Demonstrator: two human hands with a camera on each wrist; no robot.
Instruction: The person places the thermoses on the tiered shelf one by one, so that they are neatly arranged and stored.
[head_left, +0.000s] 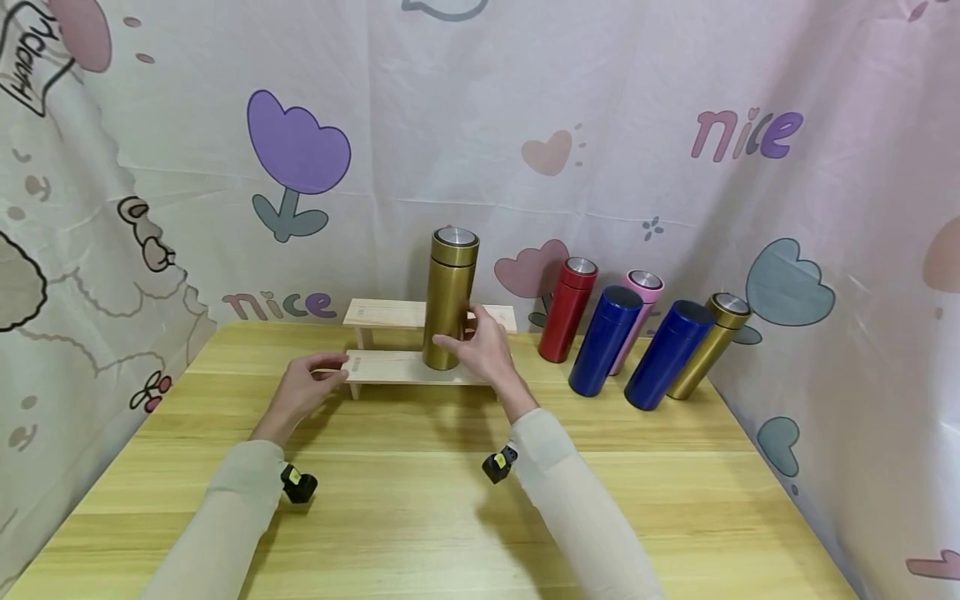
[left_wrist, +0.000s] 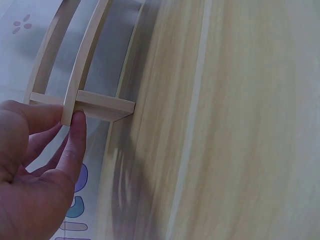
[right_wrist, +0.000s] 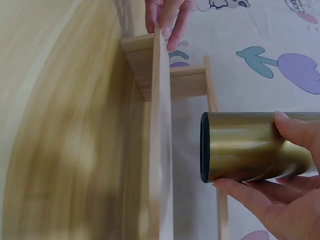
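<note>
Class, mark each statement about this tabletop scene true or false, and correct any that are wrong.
1. The right hand holds a gold bottle. True.
2. The left hand pinches the end of the lower shelf. True.
3. The gold bottle in the right hand rests its base on the lower shelf. False: the right wrist view shows a gap between them.
4. Two blue bottles stand on the table, to the right of the wooden stand. True.
5. Of the bottles on the table, the one nearest the wooden stand is pink. False: it is the red bottle.
</note>
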